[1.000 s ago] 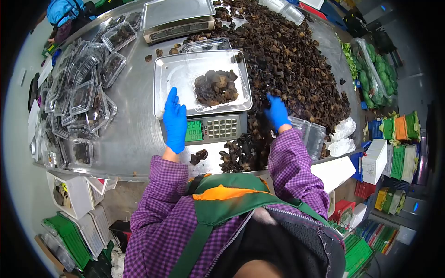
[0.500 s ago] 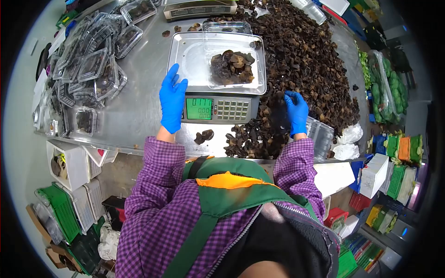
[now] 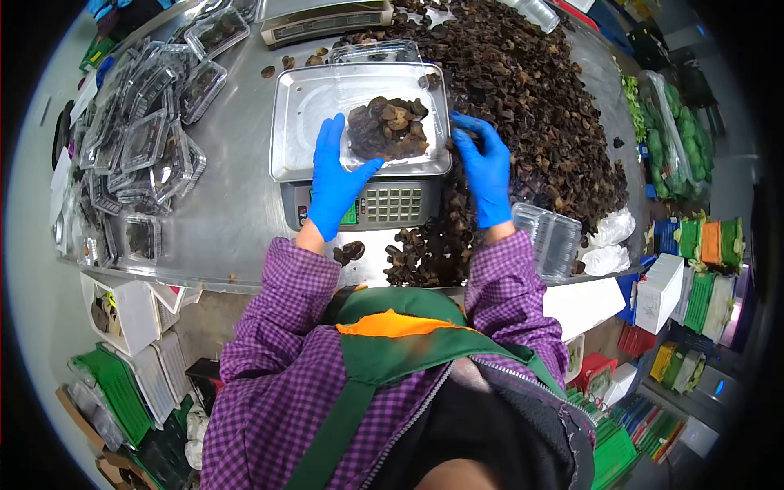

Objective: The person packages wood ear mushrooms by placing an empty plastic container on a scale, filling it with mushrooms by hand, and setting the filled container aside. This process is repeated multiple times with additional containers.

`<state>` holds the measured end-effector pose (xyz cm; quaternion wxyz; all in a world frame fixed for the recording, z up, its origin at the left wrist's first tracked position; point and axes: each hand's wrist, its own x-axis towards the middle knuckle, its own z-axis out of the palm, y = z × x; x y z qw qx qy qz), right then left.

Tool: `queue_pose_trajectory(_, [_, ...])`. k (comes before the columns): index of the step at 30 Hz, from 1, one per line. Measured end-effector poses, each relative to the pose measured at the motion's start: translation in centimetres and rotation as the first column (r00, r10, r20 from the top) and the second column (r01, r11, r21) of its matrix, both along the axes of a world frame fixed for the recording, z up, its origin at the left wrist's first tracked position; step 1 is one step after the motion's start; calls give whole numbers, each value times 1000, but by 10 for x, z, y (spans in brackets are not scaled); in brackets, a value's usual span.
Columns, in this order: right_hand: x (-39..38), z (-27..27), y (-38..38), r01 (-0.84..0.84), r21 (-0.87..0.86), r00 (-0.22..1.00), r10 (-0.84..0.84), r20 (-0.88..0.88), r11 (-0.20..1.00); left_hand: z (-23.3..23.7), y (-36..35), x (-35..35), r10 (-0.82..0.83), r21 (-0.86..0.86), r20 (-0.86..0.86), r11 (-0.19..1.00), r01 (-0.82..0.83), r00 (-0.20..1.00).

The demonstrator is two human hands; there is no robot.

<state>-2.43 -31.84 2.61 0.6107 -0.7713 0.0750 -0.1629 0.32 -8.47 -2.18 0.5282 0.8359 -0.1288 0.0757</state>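
On the tray (image 3: 298, 122) of a digital scale (image 3: 394, 202) sits a clear plastic container (image 3: 357, 160) with dark brown wood ear mushrooms (image 3: 390, 129) in it. Its clear lid (image 3: 377, 52) is folded back behind. My left hand (image 3: 338, 184), in a blue glove, is open at the container's front left, thumb pointing at its front edge. At the tray's right edge is my right hand (image 3: 487, 170), also gloved; its fingers bend toward the container and look apart. I see nothing clearly held in it. My left hand partly covers the scale's display.
A large heap of wood ears (image 3: 523, 122) spreads over the metal table (image 3: 237, 196) on the right. Filled clear containers (image 3: 143, 139) are piled at the left. Stacked clear containers (image 3: 549, 241) stand at the front right. A second scale (image 3: 327, 20) is behind.
My right hand has moved from the heap up and left to the tray's edge. My left hand has come in to the container's front left. The whole view has shifted slightly.
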Motion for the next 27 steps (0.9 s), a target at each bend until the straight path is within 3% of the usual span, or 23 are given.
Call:
queue_pose_trajectory(2, [16, 1, 18, -99, 46, 994, 100, -32, 994, 6, -7, -1, 10, 43, 13, 999, -11, 1000])
queue_pose_trajectory(4, [28, -7, 31, -165, -64, 986, 163, -46, 984, 5, -9, 0, -8, 16, 12, 1000, 8, 1000])
queue_pose_trajectory(5, [34, -13, 33, -201, -30, 977, 198, -82, 979, 5, -8, 0, -3, 9, 5, 1000, 3, 1000])
queue_pose_trajectory(10, [38, -11, 31, -210, 2, 978, 210, -10, 978, 4, 5, 0, 28, 8, 5, 1000, -28, 1000])
queue_pose_trajectory(12, [35, -1, 26, -162, 116, 984, 170, -61, 980, 4, 8, -1, 47, -23, -23, 999, -48, 999])
queue_pose_trajectory(16, [29, -5, 6, -104, 81, 995, 103, 20, 991, 2, 12, 2, 66, -118, -54, 990, -72, 996])
queue_pose_trajectory(18, [18, -1, -1, -69, 110, 998, 70, -3, 991, 15, 16, 2, 95, -215, -173, 968, -132, 980])
queue_pose_trajectory(20, [8, -6, -15, -5, 30, 1000, 5, 0, 1000, 17, 26, 6, 116, -223, -157, 963, -149, 981])
queue_pose_trajectory(22, [-6, -12, -25, 44, 136, 997, -35, -68, 990, 22, 33, 7, 144, -208, -208, 960, -188, 967])
queue_pose_trajectory(27, [-30, -32, -36, 54, 40, 997, -52, -60, 998, 26, 38, 7, 127, -200, -256, 963, -181, 958])
